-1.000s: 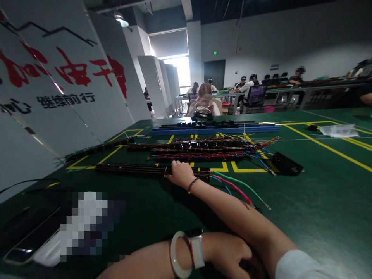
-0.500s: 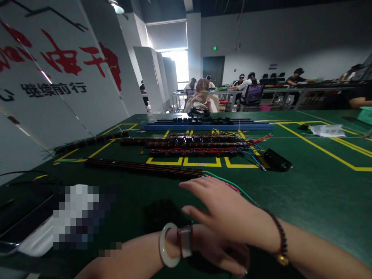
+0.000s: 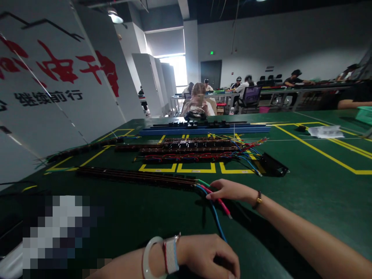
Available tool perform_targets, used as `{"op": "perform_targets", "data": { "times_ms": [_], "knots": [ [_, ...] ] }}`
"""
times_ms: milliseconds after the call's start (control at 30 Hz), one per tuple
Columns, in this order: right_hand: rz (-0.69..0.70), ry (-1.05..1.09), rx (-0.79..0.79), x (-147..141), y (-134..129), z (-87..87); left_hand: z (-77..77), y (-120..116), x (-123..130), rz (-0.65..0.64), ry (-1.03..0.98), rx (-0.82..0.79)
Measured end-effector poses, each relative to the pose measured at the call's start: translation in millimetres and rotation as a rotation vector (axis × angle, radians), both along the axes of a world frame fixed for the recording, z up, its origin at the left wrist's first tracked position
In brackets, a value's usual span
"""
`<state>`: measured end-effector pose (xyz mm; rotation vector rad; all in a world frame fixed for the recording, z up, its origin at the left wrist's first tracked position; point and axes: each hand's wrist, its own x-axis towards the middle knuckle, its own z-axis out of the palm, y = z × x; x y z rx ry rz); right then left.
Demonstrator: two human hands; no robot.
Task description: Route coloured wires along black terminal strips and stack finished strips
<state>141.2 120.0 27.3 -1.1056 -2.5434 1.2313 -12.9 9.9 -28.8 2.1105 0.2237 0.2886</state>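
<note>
A long dark strip assembly (image 3: 139, 176) lies across the near part of the green table. From its right end come a green wire (image 3: 203, 183), a pink-red wire (image 3: 225, 208) and a blue wire (image 3: 216, 217). My right hand (image 3: 229, 190), with a beaded bracelet, is closed around the wires just past that end, thumb below and fingers above; the fingers partly hide them. At the bottom middle, my left hand (image 3: 207, 254) wears a pale bangle and a watch. Its fingers curl loosely with a gap from the thumb, and nothing shows between them; the fingertips are partly cut off.
Farther back lie more wired strips (image 3: 188, 157), blue bars (image 3: 250, 130), a black bracket (image 3: 273, 166) and a plastic bag (image 3: 325, 131). Yellow tape (image 3: 196, 170) marks the table (image 3: 314, 209). A person (image 3: 199, 102) sits across; others work behind. A blurred-out white object (image 3: 55, 228) is at left.
My right hand has moved forward from above the left hand and closed on the wires. The left hand now lies apart from it, nearer to me. The view has shifted slightly.
</note>
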Motion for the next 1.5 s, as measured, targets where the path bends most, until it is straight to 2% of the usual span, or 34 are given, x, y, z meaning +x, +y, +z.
{"op": "perform_targets", "data": {
  "times_ms": [133,267,467,533,600,800,900,1000,1133,1267,1367,1500],
  "knots": [
    [-0.016,0.007,-0.137,0,-6,-0.4,1.9,-1,2,-0.011,-0.013,0.066],
    [-0.027,0.059,-0.259,1,-9,-8.1,3.6,-1,3,-0.017,-0.016,0.097],
    [0.020,0.191,-0.426,1,-9,-14.2,9.9,-3,2,-0.022,-0.011,0.012],
    [0.030,0.204,-0.437,1,-8,-13.9,12.3,-4,0,0.013,-0.011,-0.091],
    [0.011,0.212,-0.424,0,-7,-14.7,12.8,-5,-1,0.092,-0.020,-0.281],
    [-0.031,0.245,-0.486,1,-8,-18.8,7.9,1,4,0.461,-0.200,-0.906],
    [-0.031,0.164,-0.300,2,-10,-15.8,12.0,6,2,0.541,-0.225,-1.109],
    [-0.033,0.047,-0.037,2,-11,-10.4,20.5,11,-3,0.555,-0.155,-1.198],
    [-0.033,-0.060,0.205,0,-15,-3.0,26.6,15,-3,0.602,-0.195,-1.217],
    [-0.128,-0.137,0.498,-5,-25,3.4,20.4,19,5,0.669,-0.377,-1.202],
    [-0.162,-0.227,0.598,-9,-33,6.5,14.4,24,10,0.740,-0.527,-1.232],
    [-0.145,-0.366,0.669,-16,-43,10.5,12.3,31,11,0.763,-0.592,-1.288]
  ]
}}
